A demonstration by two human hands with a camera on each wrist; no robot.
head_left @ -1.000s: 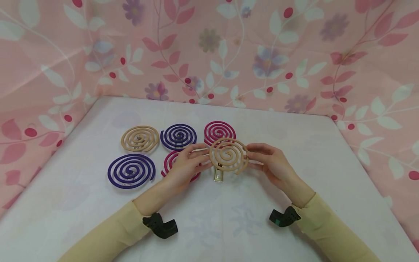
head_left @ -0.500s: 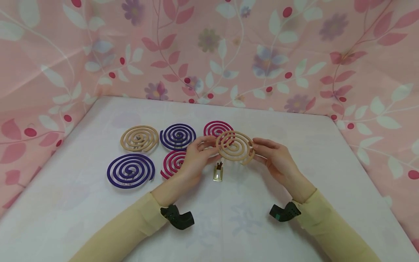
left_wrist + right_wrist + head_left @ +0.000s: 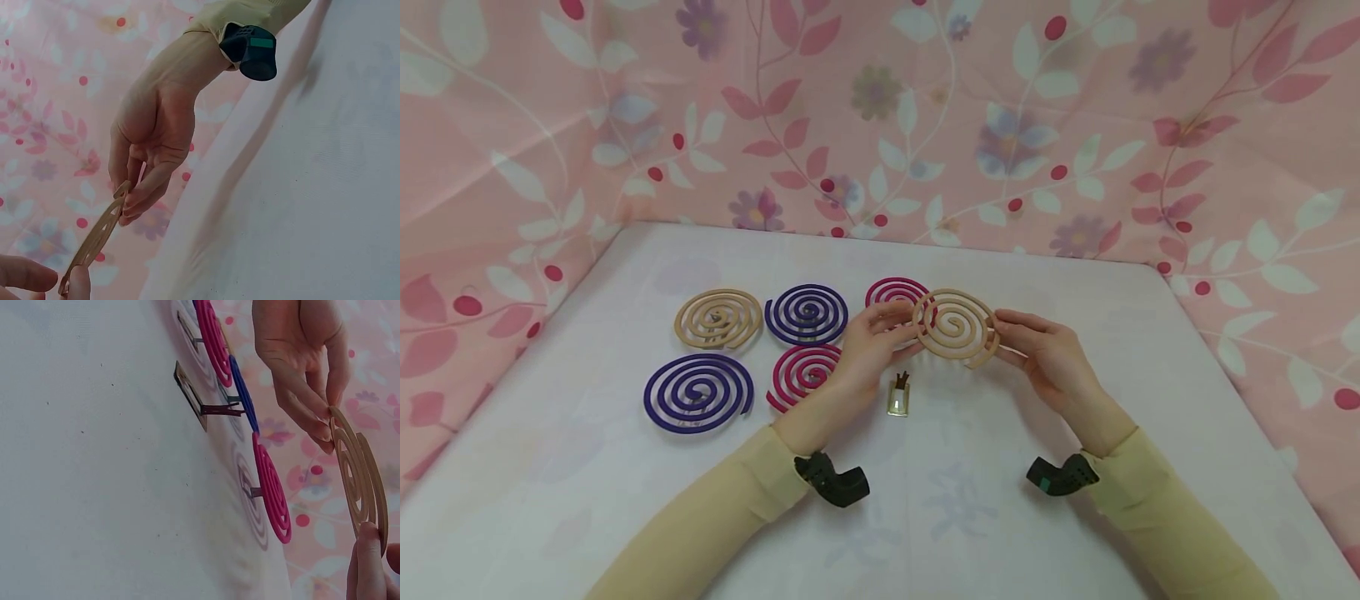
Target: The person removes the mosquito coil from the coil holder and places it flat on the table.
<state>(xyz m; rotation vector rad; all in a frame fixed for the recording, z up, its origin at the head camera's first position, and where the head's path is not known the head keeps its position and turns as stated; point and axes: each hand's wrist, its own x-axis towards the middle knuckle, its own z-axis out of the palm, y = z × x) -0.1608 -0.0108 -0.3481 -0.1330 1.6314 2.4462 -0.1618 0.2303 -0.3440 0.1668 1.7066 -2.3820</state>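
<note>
A tan mosquito coil [image 3: 953, 323] is held up off the table between both hands. My left hand [image 3: 874, 346] pinches its left edge with thumb and fingers, and my right hand [image 3: 1051, 358] grips the right edge. In the right wrist view the raised coil [image 3: 373, 481] appears nearly edge-on, apart from the other coils. Below it, a small coil stand [image 3: 898, 398] with brown upright prongs on a flat metal base stands on the table, bearing nothing. Behind the left fingers, a magenta coil [image 3: 887, 286] is partly hidden.
To the left, other coils sit raised on stands: a tan one [image 3: 718, 318], a dark blue one [image 3: 807, 314], another dark blue one [image 3: 698, 393] and a magenta one [image 3: 797, 375] partly covered by my left arm. A white cloth covers the table [image 3: 1150, 375]; floral fabric [image 3: 880, 125] hangs behind.
Both hands have carried the tan coil rightward and slightly away from me, off the stand's position. The small stand, partly covered before, now shows its prongs. The other coils stay put.
</note>
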